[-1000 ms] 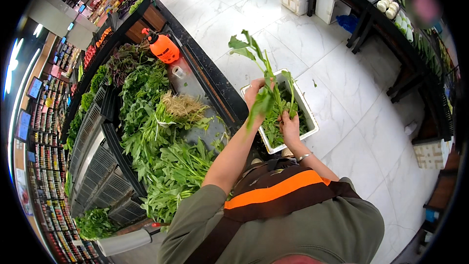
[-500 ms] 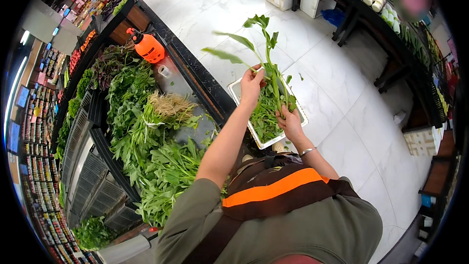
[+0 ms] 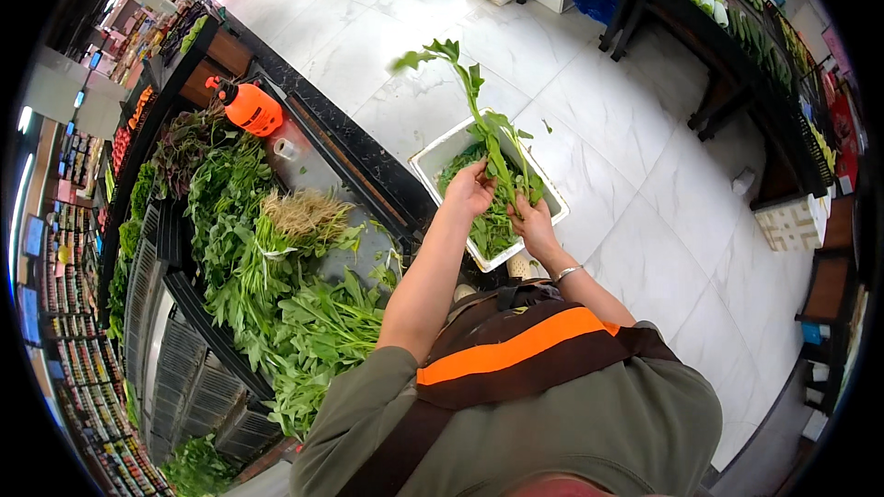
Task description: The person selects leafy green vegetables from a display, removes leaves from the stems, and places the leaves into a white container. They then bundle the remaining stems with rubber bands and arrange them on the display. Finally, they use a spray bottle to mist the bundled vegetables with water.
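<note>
My right hand (image 3: pixel 535 226) is closed around the lower end of a tall leafy green stalk (image 3: pixel 498 166), which leans up and to the left. Against the stalk's left side, my left hand (image 3: pixel 471 190) has its fingers curled in at the stems; the exact pinch is partly hidden. Below both hands stands a white foam box (image 3: pixel 550 196) on the floor, holding loose green leaves (image 3: pixel 491 236). To the left, bunched leafy greens (image 3: pixel 322 336) lie heaped on a display counter, one bundle showing pale roots (image 3: pixel 306 217).
An orange spray bottle (image 3: pixel 247 108) and a small clear roll (image 3: pixel 286 149) stand on the counter at left. The counter's dark edge (image 3: pixel 345 170) runs beside the box. At far right is a black vegetable stand (image 3: pixel 635 0); a patterned white box (image 3: pixel 792 223) sits below it.
The separate long leaves in my left hand are gone from it. That hand has come down to the stalk, and the stalk's top now tips further left.
</note>
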A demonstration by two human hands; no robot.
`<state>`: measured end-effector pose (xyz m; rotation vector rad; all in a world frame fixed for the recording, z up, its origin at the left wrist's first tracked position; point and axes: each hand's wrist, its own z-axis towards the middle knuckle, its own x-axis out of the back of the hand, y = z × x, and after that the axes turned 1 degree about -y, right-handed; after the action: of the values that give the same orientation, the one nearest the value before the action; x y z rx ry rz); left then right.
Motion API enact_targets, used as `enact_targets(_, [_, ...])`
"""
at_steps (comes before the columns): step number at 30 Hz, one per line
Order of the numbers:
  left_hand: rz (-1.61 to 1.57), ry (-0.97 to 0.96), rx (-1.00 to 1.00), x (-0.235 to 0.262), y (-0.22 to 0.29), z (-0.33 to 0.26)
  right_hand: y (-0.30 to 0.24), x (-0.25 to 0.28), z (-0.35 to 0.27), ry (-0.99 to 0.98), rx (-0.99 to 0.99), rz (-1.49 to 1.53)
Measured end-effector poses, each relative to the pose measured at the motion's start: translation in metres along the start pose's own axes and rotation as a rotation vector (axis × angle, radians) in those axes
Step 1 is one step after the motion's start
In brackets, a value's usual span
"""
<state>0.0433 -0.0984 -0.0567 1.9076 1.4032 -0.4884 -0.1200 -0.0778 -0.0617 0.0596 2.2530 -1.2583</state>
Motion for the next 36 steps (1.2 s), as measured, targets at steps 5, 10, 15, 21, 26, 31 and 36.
enact_targets(5, [0.220,-0.029,0.266,0.016,0.003,0.004,-0.018,0.000,0.001,-0.093,0.000,-0.006])
enact_targets(10, [0.913,-0.062,0.035,-0.009,0.005,-0.001,-0.032,0.001,0.014,-0.036,0.147,-0.174])
enact_targets(15, [1.555,-0.017,-0.159,-0.023,0.042,0.003,-0.033,0.001,0.020,0.034,0.273,-0.437])
enact_targets(21, [1.089,-0.354,-0.350,-0.018,0.059,-0.022,-0.023,-0.001,0.026,0.035,0.421,-0.484])
enact_targets(26, [0.852,-0.352,-0.257,-0.028,0.059,-0.050,-0.024,-0.004,0.026,0.065,0.508,-0.553])
enact_targets(31, [0.791,-0.307,-0.482,-0.012,0.044,-0.044,-0.027,-0.009,0.028,0.135,0.382,-0.744])
enact_targets(36, [1.032,-0.311,-0.940,-0.025,0.007,-0.069,-0.019,0.003,0.052,0.121,0.021,-0.248])
